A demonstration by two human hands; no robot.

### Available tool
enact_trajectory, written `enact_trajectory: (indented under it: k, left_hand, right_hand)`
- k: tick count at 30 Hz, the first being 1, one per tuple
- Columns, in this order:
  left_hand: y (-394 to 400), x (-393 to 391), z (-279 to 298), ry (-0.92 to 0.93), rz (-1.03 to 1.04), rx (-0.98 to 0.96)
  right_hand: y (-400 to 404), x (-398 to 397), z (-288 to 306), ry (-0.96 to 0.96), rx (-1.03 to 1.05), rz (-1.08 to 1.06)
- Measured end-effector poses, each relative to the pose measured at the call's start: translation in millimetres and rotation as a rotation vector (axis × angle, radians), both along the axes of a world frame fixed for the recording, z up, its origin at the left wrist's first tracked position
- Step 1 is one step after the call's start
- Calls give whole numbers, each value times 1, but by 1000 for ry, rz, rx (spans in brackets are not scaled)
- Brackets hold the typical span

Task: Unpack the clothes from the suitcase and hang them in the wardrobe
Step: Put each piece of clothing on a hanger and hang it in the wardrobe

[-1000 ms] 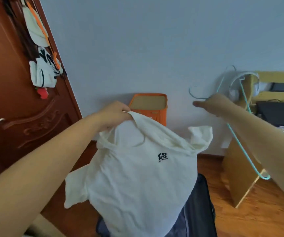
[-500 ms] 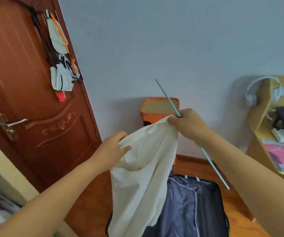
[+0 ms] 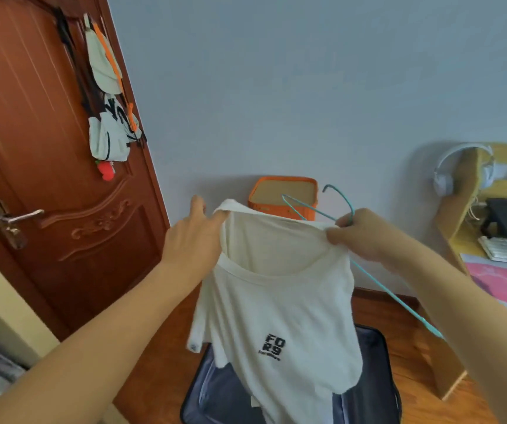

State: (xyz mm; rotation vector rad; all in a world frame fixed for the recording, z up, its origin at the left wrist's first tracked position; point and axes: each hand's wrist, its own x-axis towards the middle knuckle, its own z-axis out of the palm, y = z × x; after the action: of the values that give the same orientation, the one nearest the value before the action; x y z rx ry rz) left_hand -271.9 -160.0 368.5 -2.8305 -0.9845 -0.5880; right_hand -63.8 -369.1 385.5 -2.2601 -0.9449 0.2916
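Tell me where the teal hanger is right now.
In the head view the hanger sits right of centre, held by the right hand at the collar of the white T-shirt, with its hook in front of the orange box.

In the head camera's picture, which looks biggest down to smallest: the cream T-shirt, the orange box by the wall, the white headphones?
1. Cream T-shirt, largest, though nearest the camera.
2. Orange box and white headphones look alike; the box is partly hidden, so unranked.

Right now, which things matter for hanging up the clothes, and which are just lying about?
For the job: T-shirt, hanger, suitcase, left hand, right hand.
Lying about: orange box, headphones, door bags, desk.
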Motion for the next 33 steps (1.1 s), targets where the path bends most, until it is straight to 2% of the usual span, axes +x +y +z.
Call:
enact_trajectory:
  k: [2,3,5,7,10,14,16,19,21,23,25,30,33]
  left_hand:
    - [-9,22,0,69,-46,-176]
    - [-12,32,1,120,-66,-223]
    - [-12,53,3,249,-91,-239]
    - [-11,67,9,401,-110,-237]
    - [-6,79,7,583,-110,-300]
    - [0,85,-6,595,-110,-297]
    - [-4,84,-7,597,-124,-285]
    - [-8,79,-3,650,-157,-142]
    - [-1,71,3,650,-168,-29]
    - [13,61,12,644,-145,0]
    - [25,52,19,659,-135,-20]
    - [28,39,21,633,-136,-143]
    - [6,46,25,530,-166,-240]
  right_hand:
    - [-15,9,-15,19,13,17]
    - [-24,13,-20,92,62,22]
    - [-45,18,-24,273,190,-24]
    - [-67,22,-20,352,270,-72]
    - [-97,9,-4,442,244,22]
    - [-122,-18,10,370,144,139]
    - [-112,-28,9,258,111,150]
    - [-74,-39,4,27,78,77]
    - [-53,-41,4,-3,104,22]
    - [-45,-44,8,-16,77,17]
    - [-48,-48,16,-30,55,25]
    - [-32,-57,40,-89,151,-14]
    - [11,-74,9,-160,106,13]
